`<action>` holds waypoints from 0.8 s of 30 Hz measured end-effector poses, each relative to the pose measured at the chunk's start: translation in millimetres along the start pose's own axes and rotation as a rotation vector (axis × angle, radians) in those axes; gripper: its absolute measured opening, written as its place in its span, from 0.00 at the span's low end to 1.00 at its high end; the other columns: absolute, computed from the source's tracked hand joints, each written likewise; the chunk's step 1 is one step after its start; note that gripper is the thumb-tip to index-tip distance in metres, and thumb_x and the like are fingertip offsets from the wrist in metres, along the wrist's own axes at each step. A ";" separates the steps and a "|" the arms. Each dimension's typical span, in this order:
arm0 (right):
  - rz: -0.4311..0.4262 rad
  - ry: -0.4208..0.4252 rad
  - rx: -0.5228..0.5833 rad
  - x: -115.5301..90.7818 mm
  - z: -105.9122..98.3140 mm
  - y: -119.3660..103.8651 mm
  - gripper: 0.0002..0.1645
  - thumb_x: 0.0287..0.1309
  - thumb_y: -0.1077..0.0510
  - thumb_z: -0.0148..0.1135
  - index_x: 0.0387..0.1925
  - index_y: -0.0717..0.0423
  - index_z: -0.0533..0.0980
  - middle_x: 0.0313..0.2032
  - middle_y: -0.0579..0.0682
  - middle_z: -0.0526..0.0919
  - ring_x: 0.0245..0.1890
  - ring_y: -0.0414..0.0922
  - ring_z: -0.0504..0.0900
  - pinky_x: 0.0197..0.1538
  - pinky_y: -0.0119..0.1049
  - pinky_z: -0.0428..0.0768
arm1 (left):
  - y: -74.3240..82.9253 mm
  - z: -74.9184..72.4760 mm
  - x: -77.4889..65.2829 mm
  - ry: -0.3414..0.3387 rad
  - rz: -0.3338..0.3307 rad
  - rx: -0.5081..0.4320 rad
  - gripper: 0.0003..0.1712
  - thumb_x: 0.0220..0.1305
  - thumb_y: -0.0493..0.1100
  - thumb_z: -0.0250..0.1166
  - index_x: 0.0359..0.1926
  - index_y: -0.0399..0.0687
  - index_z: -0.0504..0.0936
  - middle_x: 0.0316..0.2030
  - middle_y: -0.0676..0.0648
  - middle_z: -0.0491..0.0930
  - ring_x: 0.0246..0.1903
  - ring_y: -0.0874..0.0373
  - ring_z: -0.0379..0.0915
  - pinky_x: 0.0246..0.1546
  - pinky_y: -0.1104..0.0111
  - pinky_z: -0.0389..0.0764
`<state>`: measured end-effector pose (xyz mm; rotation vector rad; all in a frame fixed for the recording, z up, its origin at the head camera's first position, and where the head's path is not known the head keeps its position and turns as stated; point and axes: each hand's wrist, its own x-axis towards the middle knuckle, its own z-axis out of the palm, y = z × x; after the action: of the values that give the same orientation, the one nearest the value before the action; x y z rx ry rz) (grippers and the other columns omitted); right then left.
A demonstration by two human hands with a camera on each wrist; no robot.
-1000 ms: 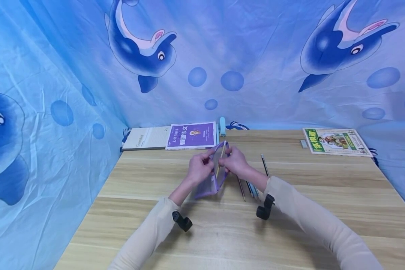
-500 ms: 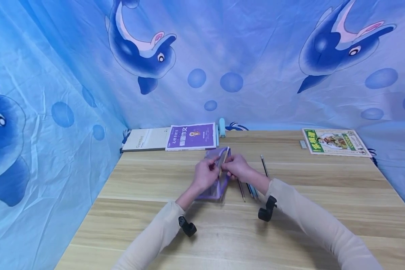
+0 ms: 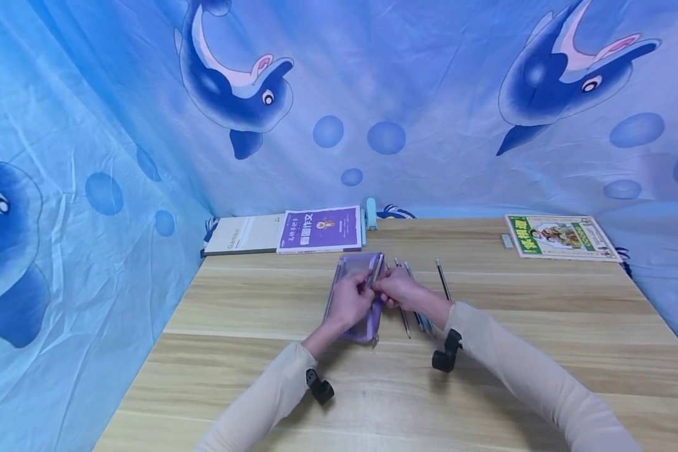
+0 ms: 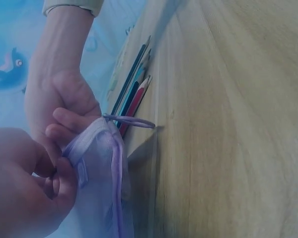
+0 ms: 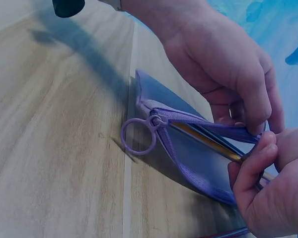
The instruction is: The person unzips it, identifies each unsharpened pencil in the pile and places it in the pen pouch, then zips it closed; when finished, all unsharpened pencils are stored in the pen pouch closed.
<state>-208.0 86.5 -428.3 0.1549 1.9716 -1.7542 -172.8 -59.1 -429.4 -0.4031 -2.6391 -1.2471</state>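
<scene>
A purple zip pencil pouch (image 3: pixel 361 331) with see-through sides lies on the table, its zip drawn apart and a ring pull (image 5: pixel 139 136) hanging at one end. My left hand (image 3: pixel 350 300) pinches one edge of its opening. On the other side, my right hand (image 3: pixel 398 287) grips a yellow pencil (image 5: pixel 206 141), which lies partly inside the pouch. Just right of the pouch several dark, blue and red pencils (image 4: pixel 134 101) lie loose on the wood. One more dark pencil (image 3: pixel 443 279) lies apart, near the right forearm.
At the back left are a pale notebook (image 3: pixel 244 233) and a purple book (image 3: pixel 321 230), with a light-blue stapler-like object (image 3: pixel 371 214) beside them. A green-and-white book (image 3: pixel 562 237) and a small eraser-like block (image 3: pixel 506 241) sit at the back right.
The pouch has come down from a tilted position to lie flatter on the table, nearer me. My left hand moved right and down with it; the right hand lowered slightly, still gripping the yellow pencil.
</scene>
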 end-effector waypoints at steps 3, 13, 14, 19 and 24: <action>0.004 -0.008 -0.030 0.3 0.3 -0.5 0.06 0.63 0.68 0.57 0.40 0.69 0.74 0.15 0.48 0.71 0.11 0.36 0.66 0.13 0.24 0.63 | -0.7 -0.9 -1.0 -0.016 -0.009 -0.024 0.27 0.54 0.29 0.64 0.59 0.34 0.80 0.35 0.45 0.80 0.31 0.58 0.73 0.27 0.72 0.78; -0.170 -0.005 -0.130 -14.1 0.6 -17.8 0.11 0.65 0.68 0.59 0.46 0.71 0.76 0.31 0.62 0.84 0.15 0.40 0.75 0.16 0.26 0.73 | -2.4 -23.6 7.3 0.005 -0.092 -0.226 0.25 0.59 0.26 0.60 0.59 0.33 0.79 0.32 0.43 0.76 0.30 0.57 0.72 0.25 0.73 0.80; -0.197 -0.004 -0.146 -16.6 0.0 -20.1 0.11 0.65 0.68 0.59 0.47 0.70 0.75 0.34 0.63 0.84 0.16 0.41 0.76 0.17 0.28 0.75 | -2.9 -27.8 8.9 0.010 -0.108 -0.254 0.25 0.59 0.26 0.60 0.59 0.33 0.79 0.32 0.42 0.77 0.29 0.58 0.72 0.24 0.72 0.80; -0.421 0.056 -0.320 -28.1 -9.3 -33.7 0.10 0.64 0.65 0.60 0.46 0.67 0.78 0.36 0.58 0.83 0.26 0.51 0.82 0.28 0.43 0.85 | -9.2 -49.1 15.8 -0.040 -0.245 -0.436 0.26 0.64 0.26 0.57 0.63 0.38 0.78 0.41 0.32 0.80 0.31 0.53 0.76 0.29 0.66 0.85; -0.714 0.168 -0.647 -25.0 -29.7 -41.6 0.14 0.62 0.67 0.61 0.50 0.65 0.78 0.41 0.57 0.83 0.31 0.48 0.82 0.30 0.39 0.84 | -22.4 -67.6 17.9 -0.102 -0.307 -0.506 0.24 0.65 0.27 0.55 0.62 0.38 0.79 0.51 0.31 0.79 0.40 0.46 0.77 0.35 0.70 0.82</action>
<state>-211.3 113.8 -378.5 -0.7192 2.8355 -1.3670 -193.1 -122.5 -398.1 -0.1324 -2.5041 -2.0521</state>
